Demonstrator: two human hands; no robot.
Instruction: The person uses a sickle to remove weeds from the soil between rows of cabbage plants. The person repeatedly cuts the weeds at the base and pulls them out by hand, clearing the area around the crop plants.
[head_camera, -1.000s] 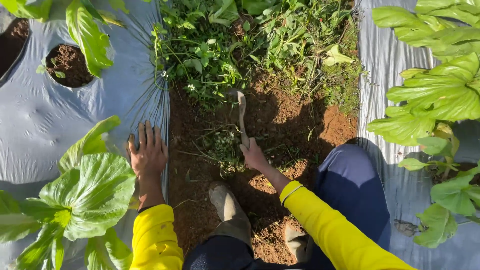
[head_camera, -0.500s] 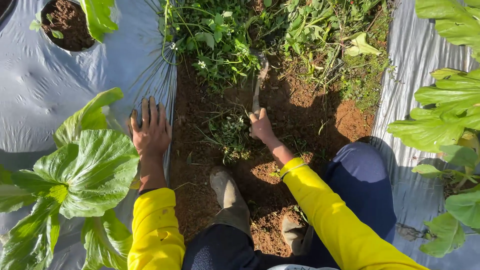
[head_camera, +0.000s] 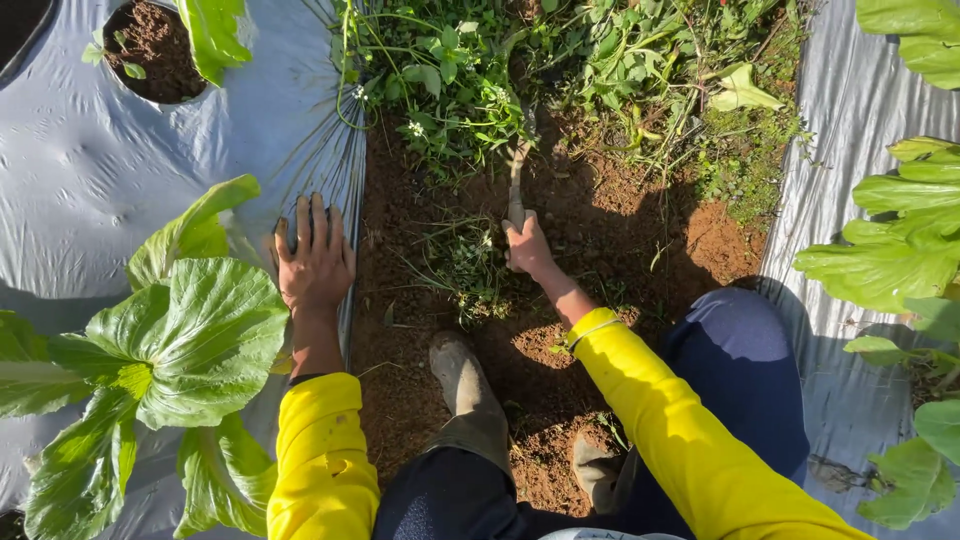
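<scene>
At centre frame, one hoe (head_camera: 517, 178) is gripped by the closed right hand (head_camera: 528, 248) at its stiff wooden handle, blade buried among weeds (head_camera: 440, 75) above; it is judged light and rigid. The left hand (head_camera: 314, 258) lies flat, fingers spread, on one plastic sheet (head_camera: 90, 190) at left.

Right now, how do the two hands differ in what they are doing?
The left hand lies flat, fingers spread, on the silver plastic mulch beside a leafy green plant. The right hand is closed around the handle of a hand hoe, over bare soil, with its blade in the weeds. Both wear yellow sleeves.
</scene>
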